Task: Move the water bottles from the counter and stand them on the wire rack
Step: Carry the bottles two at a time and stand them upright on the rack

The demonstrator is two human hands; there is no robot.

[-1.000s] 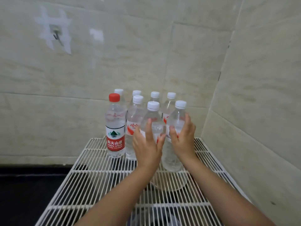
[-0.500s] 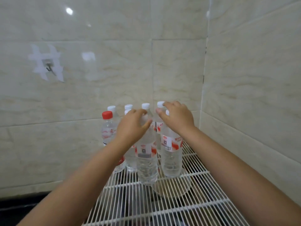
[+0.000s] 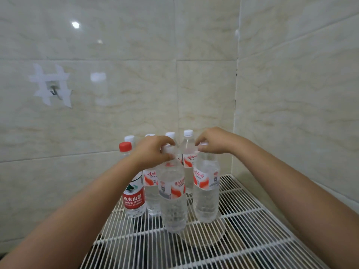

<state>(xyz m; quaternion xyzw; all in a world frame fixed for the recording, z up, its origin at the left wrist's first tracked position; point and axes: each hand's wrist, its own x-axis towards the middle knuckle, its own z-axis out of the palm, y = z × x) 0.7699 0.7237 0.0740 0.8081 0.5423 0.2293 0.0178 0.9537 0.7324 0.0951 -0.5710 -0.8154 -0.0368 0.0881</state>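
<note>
White wire rack (image 3: 252, 239) bars leave gaps, so I judge a bottle base could settle unevenly and tip into its neighbours. Leftmost, the red-capped bottle (image 3: 134, 191) stands upright. Next, the left hand (image 3: 153, 152) curls its fingers around the cap of the front bottle (image 3: 172, 200). The right hand (image 3: 213, 140) pinches the right bottle (image 3: 206, 191) at its top. All are clear, red-labelled, clustered by the corner.

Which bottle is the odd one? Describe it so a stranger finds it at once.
Look at the white wire rack in the tiled corner, where a cluster of bottles stands. The red-capped bottle is at the cluster's left edge. It alone has a red cap and a red-and-green label; the others visibly have white caps.
</note>
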